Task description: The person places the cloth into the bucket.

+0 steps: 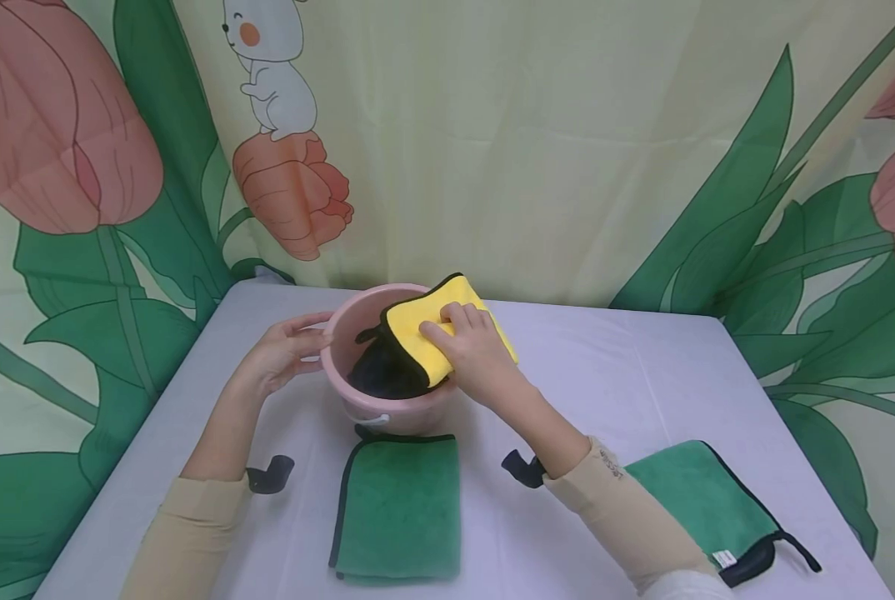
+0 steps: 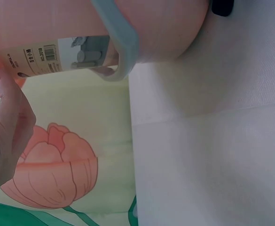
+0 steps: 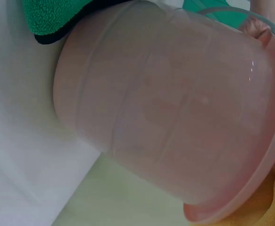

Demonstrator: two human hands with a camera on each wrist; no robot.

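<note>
A pink bucket (image 1: 417, 419) stands on the table, its pale handle (image 2: 123, 42) hanging down the side. At its left rim, my left hand (image 1: 286, 354) grips the edge. My right hand (image 1: 472, 350) pinches a folded yellow cloth (image 1: 417, 321) with black edging over the bucket's right rim, thumb pressed into the fabric. Something black (image 1: 387, 371) lies inside the bucket under the cloth; its kind cannot be told. Just in front of the bucket lies a folded green cloth (image 1: 398, 508) with a dark border.
Another green cloth (image 1: 706, 492) with a black edge and loop lies at the right, partly behind my right sleeve. A white sheet covers the table (image 1: 582, 367). Behind it hangs a curtain (image 1: 492, 150) printed with tulips and a white animal.
</note>
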